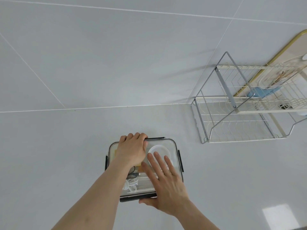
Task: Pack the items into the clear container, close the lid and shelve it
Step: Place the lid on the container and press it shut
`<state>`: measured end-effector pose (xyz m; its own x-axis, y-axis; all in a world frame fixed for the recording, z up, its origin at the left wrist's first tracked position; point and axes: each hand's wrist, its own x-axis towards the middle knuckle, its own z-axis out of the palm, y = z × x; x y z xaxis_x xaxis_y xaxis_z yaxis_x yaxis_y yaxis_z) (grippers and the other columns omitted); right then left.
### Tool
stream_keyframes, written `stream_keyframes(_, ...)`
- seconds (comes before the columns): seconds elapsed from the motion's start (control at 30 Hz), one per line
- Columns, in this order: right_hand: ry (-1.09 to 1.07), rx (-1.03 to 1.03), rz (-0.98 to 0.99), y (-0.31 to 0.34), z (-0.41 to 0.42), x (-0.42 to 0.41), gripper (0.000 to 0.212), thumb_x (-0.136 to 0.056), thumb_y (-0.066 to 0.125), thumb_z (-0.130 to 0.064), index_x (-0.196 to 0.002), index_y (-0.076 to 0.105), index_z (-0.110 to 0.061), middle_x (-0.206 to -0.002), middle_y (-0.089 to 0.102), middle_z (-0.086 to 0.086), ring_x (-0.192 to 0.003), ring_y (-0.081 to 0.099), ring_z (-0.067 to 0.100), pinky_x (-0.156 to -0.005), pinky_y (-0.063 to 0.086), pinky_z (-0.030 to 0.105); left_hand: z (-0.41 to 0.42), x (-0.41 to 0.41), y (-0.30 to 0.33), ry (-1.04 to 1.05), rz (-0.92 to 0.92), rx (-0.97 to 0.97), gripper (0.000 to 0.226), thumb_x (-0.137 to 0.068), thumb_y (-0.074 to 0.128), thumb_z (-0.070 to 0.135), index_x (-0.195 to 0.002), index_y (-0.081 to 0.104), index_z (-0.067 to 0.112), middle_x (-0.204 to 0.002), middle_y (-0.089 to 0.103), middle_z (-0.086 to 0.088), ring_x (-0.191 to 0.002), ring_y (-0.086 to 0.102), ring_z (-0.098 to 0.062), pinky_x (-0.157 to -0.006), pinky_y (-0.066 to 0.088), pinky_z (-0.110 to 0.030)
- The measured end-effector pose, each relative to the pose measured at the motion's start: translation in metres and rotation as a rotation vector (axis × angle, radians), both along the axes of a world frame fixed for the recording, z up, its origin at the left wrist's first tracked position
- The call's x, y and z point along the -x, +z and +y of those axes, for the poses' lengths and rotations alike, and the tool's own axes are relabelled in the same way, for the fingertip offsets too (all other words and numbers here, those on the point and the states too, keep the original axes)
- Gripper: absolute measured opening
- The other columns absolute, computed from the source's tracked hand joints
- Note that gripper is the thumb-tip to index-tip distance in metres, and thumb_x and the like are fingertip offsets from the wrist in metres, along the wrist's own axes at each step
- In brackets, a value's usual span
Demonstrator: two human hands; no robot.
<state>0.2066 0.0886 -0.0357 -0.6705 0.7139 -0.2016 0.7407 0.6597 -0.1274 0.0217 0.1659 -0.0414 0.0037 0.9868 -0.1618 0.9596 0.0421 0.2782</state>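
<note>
The clear container [174,146] with dark latches sits on the white floor, its transparent lid on top. Through the lid I see a round white item [162,149], a yellow-orange item [114,153], a black cable plug [134,174] and a coiled white cable [131,185]. My left hand [132,150] lies on the lid's far left part, fingers curled over the far latch [156,138]. My right hand [164,181] rests flat on the lid with fingers spread, thumb at the near latch [129,199].
A two-tier wire rack [240,117] in cream and grey metal stands to the right, against the tiled wall. Behind it lies a gold-rimmed board [274,58] with a blue item [259,92]. White floor tiles stretch all around the container.
</note>
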Motion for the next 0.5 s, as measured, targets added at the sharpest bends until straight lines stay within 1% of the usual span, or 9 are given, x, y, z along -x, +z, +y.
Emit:
stream_keyframes(0.1, -0.043, 0.018, 0.079, 0.001, -0.005, 0.005, 0.117, -0.075, 0.036, -0.094, -0.161, 0.006, -0.020, -0.170, -0.002, 0.010, -0.156, -0.008, 0.032, -0.120, 0.009, 0.059, -0.004, 0.000, -0.002, -0.029, 0.013, -0.017, 0.037, -0.101, 0.021, 0.038, -0.135, 0.036, 0.040, -0.129, 0.057, 0.011, -0.115, 0.048, -0.021, -0.099, 0.030, -0.040)
stream_keyframes(0.17, -0.089, 0.021, 0.128, 0.000, -0.012, 0.010, 0.120, -0.074, 0.034, -0.096, -0.161, 0.008, -0.018, -0.170, 0.000, 0.011, -0.156, -0.007, 0.034, -0.121, 0.009, 0.060, -0.005, 0.001, 0.000, -0.042, 0.012, -0.006, 0.040, -0.101, 0.020, 0.038, -0.139, 0.031, 0.045, -0.130, 0.056, 0.012, -0.116, 0.047, -0.021, -0.099, 0.030, -0.040)
stream_keyframes(0.27, -0.125, 0.000, 0.132, -0.001, -0.016, 0.016, 0.119, -0.075, 0.034, -0.095, -0.160, 0.012, -0.015, -0.170, 0.003, 0.012, -0.156, -0.003, 0.035, -0.120, 0.011, 0.061, -0.003, 0.000, 0.003, -0.047, 0.025, 0.014, 0.038, -0.100, 0.019, 0.043, -0.133, 0.037, 0.042, -0.128, 0.059, 0.010, -0.114, 0.049, -0.023, -0.096, 0.031, -0.041)
stream_keyframes(0.37, -0.122, -0.019, 0.114, -0.009, -0.016, 0.016, 0.118, -0.076, 0.033, -0.094, -0.160, 0.013, -0.014, -0.170, 0.005, 0.014, -0.156, -0.002, 0.035, -0.119, 0.015, 0.063, -0.006, -0.005, 0.004, -0.032, 0.070, -0.029, 0.046, -0.095, 0.020, 0.059, -0.127, 0.045, 0.038, -0.120, 0.062, 0.010, -0.109, 0.052, -0.023, -0.094, 0.035, -0.042)
stream_keyframes(0.5, -0.120, -0.066, 0.111, -0.017, -0.016, 0.017, 0.117, -0.077, 0.033, -0.094, -0.159, 0.018, -0.012, -0.169, 0.011, 0.017, -0.156, 0.003, 0.037, -0.120, 0.014, 0.063, -0.010, -0.009, -0.004, -0.013, 0.084, -0.145, 0.043, -0.095, 0.023, 0.057, -0.122, 0.050, 0.037, -0.119, 0.062, 0.011, -0.107, 0.051, -0.022, -0.093, 0.037, -0.042)
